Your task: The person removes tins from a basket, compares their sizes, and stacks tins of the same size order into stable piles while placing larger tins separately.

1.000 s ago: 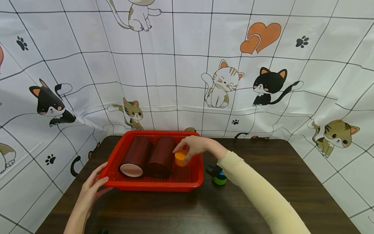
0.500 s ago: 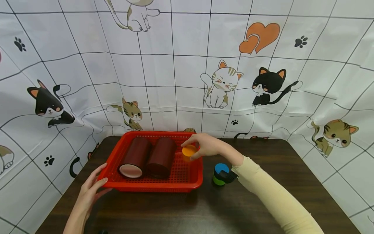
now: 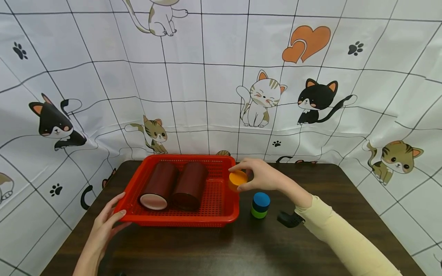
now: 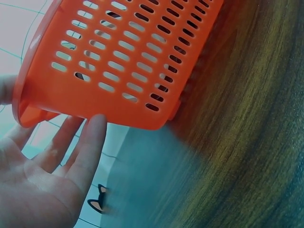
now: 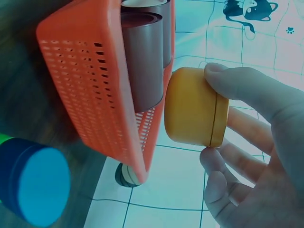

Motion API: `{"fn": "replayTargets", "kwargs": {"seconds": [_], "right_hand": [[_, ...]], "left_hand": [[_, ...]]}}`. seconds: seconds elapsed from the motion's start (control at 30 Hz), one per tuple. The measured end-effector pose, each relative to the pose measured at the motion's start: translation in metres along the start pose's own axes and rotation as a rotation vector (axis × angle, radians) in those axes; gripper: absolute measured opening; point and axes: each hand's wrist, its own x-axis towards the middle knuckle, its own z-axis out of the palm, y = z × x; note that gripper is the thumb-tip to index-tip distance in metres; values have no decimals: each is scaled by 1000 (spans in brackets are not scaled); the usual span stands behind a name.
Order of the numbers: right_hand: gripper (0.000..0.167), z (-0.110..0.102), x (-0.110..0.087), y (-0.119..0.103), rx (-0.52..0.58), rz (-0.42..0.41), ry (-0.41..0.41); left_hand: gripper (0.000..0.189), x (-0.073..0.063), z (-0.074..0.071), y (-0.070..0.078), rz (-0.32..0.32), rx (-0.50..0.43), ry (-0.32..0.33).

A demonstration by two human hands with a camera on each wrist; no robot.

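Note:
My right hand (image 3: 264,176) pinches a small orange round jar (image 3: 237,179) between thumb and fingers, over the right rim of a red plastic basket (image 3: 183,219). In the right wrist view a seam runs round the orange jar (image 5: 190,107) near one end. My left hand (image 3: 103,226) grips the basket's front left corner; the left wrist view has its fingers (image 4: 92,145) against the perforated wall (image 4: 118,61). Two dark brown cylinders, a left one (image 3: 160,184) with a pale pinkish end and a right one (image 3: 191,186), lie side by side in the basket.
Just right of the basket, a blue jar (image 3: 261,199) stands on a green one (image 3: 259,213). A black wrist device (image 3: 290,219) hangs by the right sleeve (image 3: 338,230). A white cat-print curtain (image 3: 221,84) backs the dark wooden table (image 3: 193,249).
My right hand has lifted the orange jar from inside the basket and moved right to its rim. The blue and green jars have come fully into view. My left hand stays on the basket.

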Motion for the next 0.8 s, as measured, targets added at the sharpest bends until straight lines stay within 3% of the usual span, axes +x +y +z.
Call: {"fn": "replayTargets", "kwargs": {"seconds": [0.27, 0.8], "right_hand": [[52, -8, -20, 3, 28, 20, 46], [50, -6, -44, 27, -36, 53, 86]], "left_hand": [[60, 0, -1, 0, 5, -13, -9], [60, -2, -1, -2, -5, -12, -3]]}}
